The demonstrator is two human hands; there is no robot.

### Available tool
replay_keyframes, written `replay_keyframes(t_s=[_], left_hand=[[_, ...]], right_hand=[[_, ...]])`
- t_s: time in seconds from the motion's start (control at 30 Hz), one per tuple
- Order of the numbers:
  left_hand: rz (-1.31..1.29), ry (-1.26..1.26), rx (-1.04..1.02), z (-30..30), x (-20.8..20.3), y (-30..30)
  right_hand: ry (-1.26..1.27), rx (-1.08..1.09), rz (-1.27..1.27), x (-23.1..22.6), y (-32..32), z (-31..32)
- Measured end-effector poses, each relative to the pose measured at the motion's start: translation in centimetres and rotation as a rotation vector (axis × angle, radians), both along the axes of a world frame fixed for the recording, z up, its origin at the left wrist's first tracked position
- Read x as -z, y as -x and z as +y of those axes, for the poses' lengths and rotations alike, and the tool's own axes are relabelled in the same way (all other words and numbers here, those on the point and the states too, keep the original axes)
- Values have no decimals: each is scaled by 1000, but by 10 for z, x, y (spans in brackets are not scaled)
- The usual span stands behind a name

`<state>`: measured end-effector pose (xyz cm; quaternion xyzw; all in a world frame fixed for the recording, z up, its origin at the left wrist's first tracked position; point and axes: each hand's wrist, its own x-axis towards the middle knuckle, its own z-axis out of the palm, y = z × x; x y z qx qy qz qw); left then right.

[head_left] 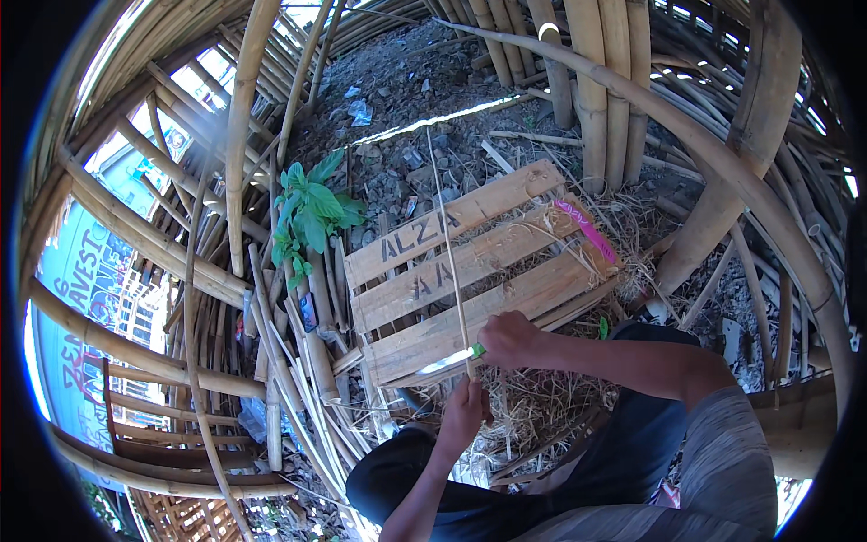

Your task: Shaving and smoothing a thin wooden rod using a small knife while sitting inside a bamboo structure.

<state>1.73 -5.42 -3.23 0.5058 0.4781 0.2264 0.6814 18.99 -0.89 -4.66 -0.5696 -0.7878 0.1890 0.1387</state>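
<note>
Low in the middle, my left hand (463, 414) is closed round the lower end of a long thin bamboo strip (452, 266). The strip rises away from me across a slatted wooden crate (397, 325), its far end over the rubble. Just above and to the right, my right hand (511, 341) grips a knife (442, 362) by its green handle, mostly hidden in the fingers. The bright blade points left and meets the strip a little above my left hand. Dark lettering and a pink strip mark the crate's slats.
Bamboo poles (607, 99) stand behind the crate, and a bent pole (668, 104) arches over the right side. A leafy green plant (316, 203) grows left of the crate. Bamboo railings (153, 352) line the left. Straw and split bamboo litter the ground around my knees.
</note>
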Motion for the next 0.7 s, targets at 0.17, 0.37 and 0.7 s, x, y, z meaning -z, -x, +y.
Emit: replay_keyframes(t_s=[0.17, 0.37, 0.7], left_hand=[[-123, 101, -31, 9, -5, 0], [-341, 243, -55, 16, -29, 3], [-518, 455, -41, 27, -10, 6]], right_hand=[[-135, 91, -67, 7, -2, 25], [-165, 231, -9, -8, -10, 32], [1014, 115, 1070, 39, -8, 29]])
